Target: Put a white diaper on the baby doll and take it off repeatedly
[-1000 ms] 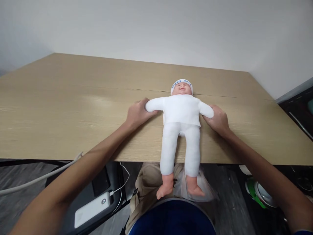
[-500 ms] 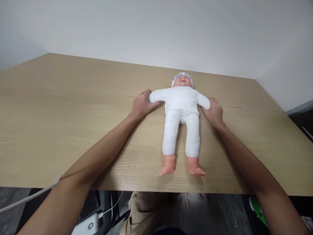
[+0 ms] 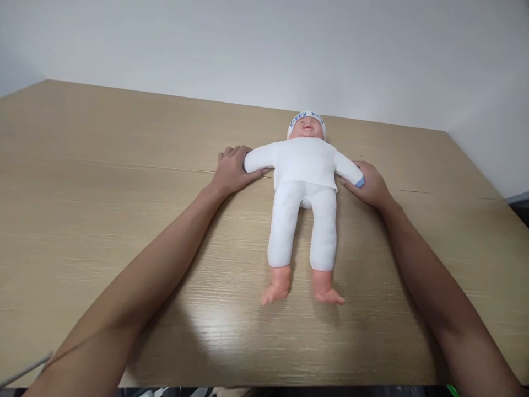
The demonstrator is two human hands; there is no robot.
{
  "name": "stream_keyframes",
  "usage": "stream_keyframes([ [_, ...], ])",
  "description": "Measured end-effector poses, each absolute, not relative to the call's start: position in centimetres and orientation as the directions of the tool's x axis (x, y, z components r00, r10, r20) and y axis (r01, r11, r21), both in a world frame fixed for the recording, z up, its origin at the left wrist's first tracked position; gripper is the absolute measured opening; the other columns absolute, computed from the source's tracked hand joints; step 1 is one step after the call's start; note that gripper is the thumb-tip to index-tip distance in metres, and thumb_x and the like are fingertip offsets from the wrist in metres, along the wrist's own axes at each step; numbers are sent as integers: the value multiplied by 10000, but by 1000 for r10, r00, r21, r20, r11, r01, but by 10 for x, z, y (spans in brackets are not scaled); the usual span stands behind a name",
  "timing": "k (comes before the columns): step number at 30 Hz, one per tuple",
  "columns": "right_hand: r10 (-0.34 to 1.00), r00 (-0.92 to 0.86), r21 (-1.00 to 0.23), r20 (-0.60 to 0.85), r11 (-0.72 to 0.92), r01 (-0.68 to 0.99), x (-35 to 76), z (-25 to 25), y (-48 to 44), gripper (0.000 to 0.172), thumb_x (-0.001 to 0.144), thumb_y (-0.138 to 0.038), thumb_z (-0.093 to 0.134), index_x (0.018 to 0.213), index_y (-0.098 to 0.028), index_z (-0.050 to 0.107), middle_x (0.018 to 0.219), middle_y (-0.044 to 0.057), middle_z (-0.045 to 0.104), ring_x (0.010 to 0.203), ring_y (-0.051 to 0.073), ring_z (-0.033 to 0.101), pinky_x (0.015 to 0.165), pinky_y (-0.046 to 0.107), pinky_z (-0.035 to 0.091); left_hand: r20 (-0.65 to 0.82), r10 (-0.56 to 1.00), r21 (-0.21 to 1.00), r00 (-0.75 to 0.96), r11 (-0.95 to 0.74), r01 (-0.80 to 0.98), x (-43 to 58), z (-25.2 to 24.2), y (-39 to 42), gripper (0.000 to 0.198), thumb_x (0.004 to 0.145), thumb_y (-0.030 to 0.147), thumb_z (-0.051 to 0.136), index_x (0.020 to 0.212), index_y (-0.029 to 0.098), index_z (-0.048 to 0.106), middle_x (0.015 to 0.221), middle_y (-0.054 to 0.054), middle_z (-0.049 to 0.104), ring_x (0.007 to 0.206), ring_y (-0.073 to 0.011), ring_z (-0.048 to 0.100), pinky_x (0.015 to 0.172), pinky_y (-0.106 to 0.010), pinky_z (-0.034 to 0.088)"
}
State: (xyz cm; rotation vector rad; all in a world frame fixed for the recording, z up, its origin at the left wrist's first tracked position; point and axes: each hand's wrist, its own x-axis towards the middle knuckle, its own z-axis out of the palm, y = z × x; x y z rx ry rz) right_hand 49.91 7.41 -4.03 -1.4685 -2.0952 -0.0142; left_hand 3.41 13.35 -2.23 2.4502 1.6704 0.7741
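A baby doll [image 3: 305,182] in white clothes and a white cap lies on its back on the wooden table [image 3: 103,182], head toward the wall, bare feet toward me. My left hand [image 3: 231,171] is closed around the end of the doll's arm on the left side. My right hand [image 3: 371,184] is closed around the end of its other arm, where a bit of blue shows at the cuff. Both of my forearms stretch across the table toward it.
A white wall stands behind the table's far edge. The table's near edge runs along the bottom of the view, with a grey cable [image 3: 20,372] at the lower left corner. A seam [image 3: 124,164] crosses the tabletop.
The doll was slid away from me: its legs hung over the near edge, and now its whole body rests on the table. Both hands stayed on its arms.
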Motion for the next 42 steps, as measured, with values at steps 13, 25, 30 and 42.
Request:
stream_keyframes([
  [13, 905, -148, -326, 398, 291, 899, 503, -33, 81, 798, 869, -988, 564, 1061, -223, 688, 992, 140, 702, 953, 361, 643, 886, 496, 530, 399, 874, 378, 277, -432, 819, 20, -35, 154, 799, 859, 832, 784, 1324, 196, 651, 1310, -159, 724, 1250, -389, 589, 1111, -495, 426],
  [25, 893, -41, -281, 449, 185, 942, 505, -52, 56, 679, 965, -598, 626, 1504, -188, 583, 1471, 227, 638, 1348, 443, 521, 1151, 613, 431, 395, 899, 440, 189, -366, 820, 16, -29, 121, 675, 928, 584, 763, 1454, 186, 618, 1373, -178, 696, 1276, -390, 568, 1144, -506, 427],
  [30, 883, 60, -273, 465, 79, 959, 497, -52, 32, 683, 966, -534, 611, 1516, -131, 574, 1545, 271, 566, 1410, 434, 482, 1192, 615, 425, 365, 919, 434, 151, -311, 845, 11, -28, 101, 502, 995, 422, 626, 1424, 164, 656, 1368, -206, 707, 1292, -400, 578, 1151, -546, 438],
  [42, 896, 46, -492, 442, 199, 848, 437, -35, -177, 463, 877, -545, 657, 1283, -353, 770, 1265, 179, 750, 1228, 472, 664, 1062, 775, 528, 410, 906, 616, 103, -359, 702, 24, -7, -103, 815, 968, 600, 596, 1695, 276, 419, 1586, -202, 582, 1461, -429, 528, 1209, -693, 434],
])
